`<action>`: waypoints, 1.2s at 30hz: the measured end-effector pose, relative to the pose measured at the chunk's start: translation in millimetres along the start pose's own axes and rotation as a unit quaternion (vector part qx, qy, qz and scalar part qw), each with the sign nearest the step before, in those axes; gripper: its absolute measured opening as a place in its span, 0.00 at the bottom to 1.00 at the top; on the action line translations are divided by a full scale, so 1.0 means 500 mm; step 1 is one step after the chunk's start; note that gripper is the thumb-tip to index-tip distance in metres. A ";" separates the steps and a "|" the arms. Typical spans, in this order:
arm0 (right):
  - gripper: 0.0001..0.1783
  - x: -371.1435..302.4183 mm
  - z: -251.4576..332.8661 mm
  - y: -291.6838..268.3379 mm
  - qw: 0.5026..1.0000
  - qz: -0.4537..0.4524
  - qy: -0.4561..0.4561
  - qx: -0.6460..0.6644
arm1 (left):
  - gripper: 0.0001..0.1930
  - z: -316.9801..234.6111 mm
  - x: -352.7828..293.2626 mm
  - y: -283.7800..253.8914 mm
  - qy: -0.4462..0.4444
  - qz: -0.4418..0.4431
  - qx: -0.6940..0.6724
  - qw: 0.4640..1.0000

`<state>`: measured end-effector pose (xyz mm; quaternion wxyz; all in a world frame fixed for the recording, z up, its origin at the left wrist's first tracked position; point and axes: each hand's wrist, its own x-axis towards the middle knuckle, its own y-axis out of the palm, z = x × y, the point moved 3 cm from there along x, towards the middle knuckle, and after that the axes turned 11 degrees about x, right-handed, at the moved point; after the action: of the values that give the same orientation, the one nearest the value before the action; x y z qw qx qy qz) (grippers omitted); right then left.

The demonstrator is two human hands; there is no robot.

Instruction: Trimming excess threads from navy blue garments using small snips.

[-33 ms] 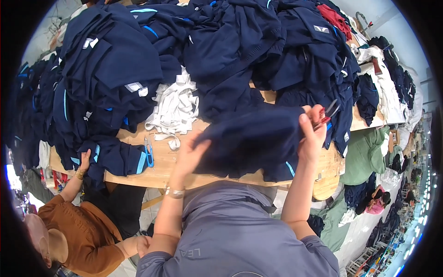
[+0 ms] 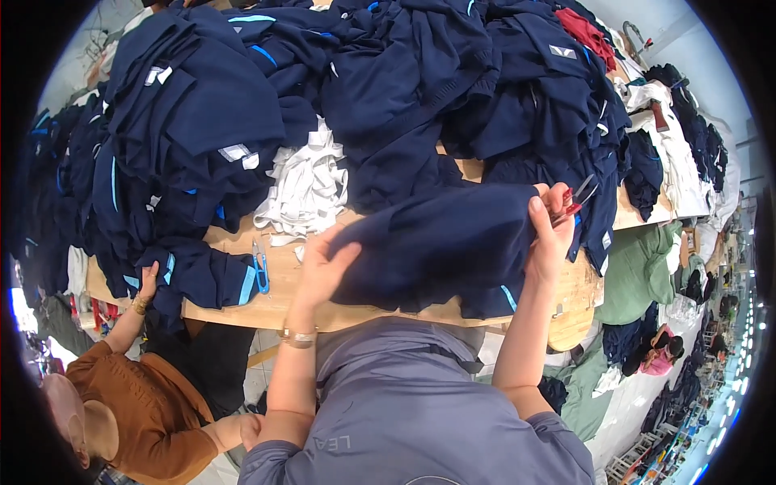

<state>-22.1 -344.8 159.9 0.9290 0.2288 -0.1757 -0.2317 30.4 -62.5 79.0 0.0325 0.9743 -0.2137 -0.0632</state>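
A navy garment is stretched between my two hands above the wooden table's front edge, blurred at its near side. My left hand grips its left end, thumb on top and fingers partly behind the cloth. At the other end, my right hand pinches the fabric edge. That hand also holds red-handled thread snips, their blades pointing up and away past the fingers. One navy piece with a light blue stripe hangs at the table edge beneath the garment.
Large heaps of navy garments cover the far side of the wooden table. White fabric strips lie piled left of centre, near blue snips. At the left, a co-worker in brown rests a hand on navy cloth.
My left hand has shifted a little left and the garment is spread wider. The snips have turned slightly in my right hand, which stays in nearly the same place.
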 end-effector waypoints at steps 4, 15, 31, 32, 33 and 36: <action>0.19 -0.009 -0.057 -0.036 0.997 -0.015 0.029 -0.065 | 0.11 -0.085 0.034 -0.038 0.009 -0.053 0.347 0.936; 0.09 -0.183 -0.159 0.091 0.917 0.273 0.064 -0.283 | 0.23 0.031 -0.024 0.028 0.007 -0.163 0.388 0.907; 0.22 0.017 -0.130 -0.008 0.954 0.198 0.202 -0.099 | 0.12 0.046 0.082 0.014 -0.140 0.062 -0.148 0.977; 0.22 0.010 -0.117 0.014 0.959 0.181 0.218 -0.009 | 0.12 0.042 0.081 0.013 -0.140 0.065 -0.146 0.977; 0.22 0.004 -0.126 0.028 0.958 0.156 0.237 0.036 | 0.12 0.031 0.080 0.012 -0.103 0.055 0.032 0.993; 0.21 -0.006 -0.179 0.037 0.939 0.080 0.299 0.154 | 0.17 -0.044 0.074 0.052 0.103 -0.029 0.437 0.893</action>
<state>20.3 -298.0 94.1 0.9078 0.4126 0.0588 -0.0480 56.0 -100.8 98.8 -0.3769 0.8969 -0.1871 0.1362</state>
